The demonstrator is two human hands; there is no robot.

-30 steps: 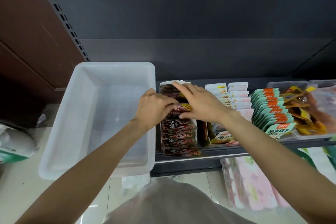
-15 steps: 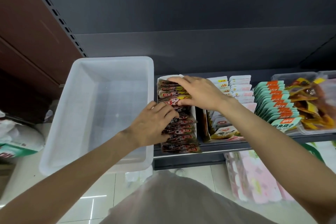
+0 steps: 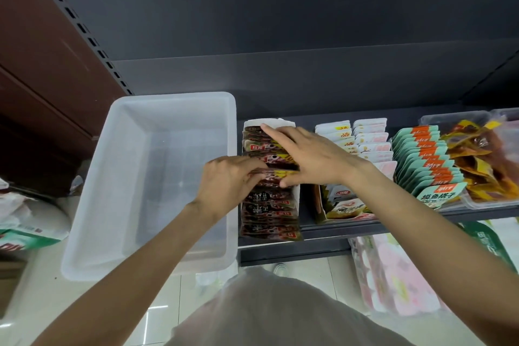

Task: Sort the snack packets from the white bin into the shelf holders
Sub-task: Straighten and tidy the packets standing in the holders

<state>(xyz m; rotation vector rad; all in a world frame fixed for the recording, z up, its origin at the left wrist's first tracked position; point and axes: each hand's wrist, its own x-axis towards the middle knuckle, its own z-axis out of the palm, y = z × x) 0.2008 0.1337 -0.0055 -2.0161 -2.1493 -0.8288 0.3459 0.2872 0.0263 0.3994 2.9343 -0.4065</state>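
1. While the white bin (image 3: pixel 157 177) at centre left is showing no packets inside, both hands are working over the dark snack packets (image 3: pixel 269 205) standing in a row in the white card holder (image 3: pixel 296 199) on the shelf (image 3: pixel 323 229), just right of the bin.
2. The left hand (image 3: pixel 227 181) is pinching the top edges of packets mid-row, its grip narrow and closed on them.
3. The right hand (image 3: pixel 311 154) is lying over the rear of the row, fingers (image 3: pixel 273 130) reaching to the back while the thumb is pressing near the same mid-row packets; whether it is truly gripping one I cannot tell.
4. These packets are looking light, thin and floppy, with glossy film that is probably slippery; taking them by the sealed top edge seems soundest, keeping the row squeezed so nothing is toppling.
5. Writing: red tags on the dark packets are reading "红油", with yellow corners whose print is too blurred. The teal packets (image 3: pixel 427 168) at right are showing "摸鱼搭子" on the front one. The white packets (image 3: pixel 354 137) are carrying small yellow and red marks, unreadable.
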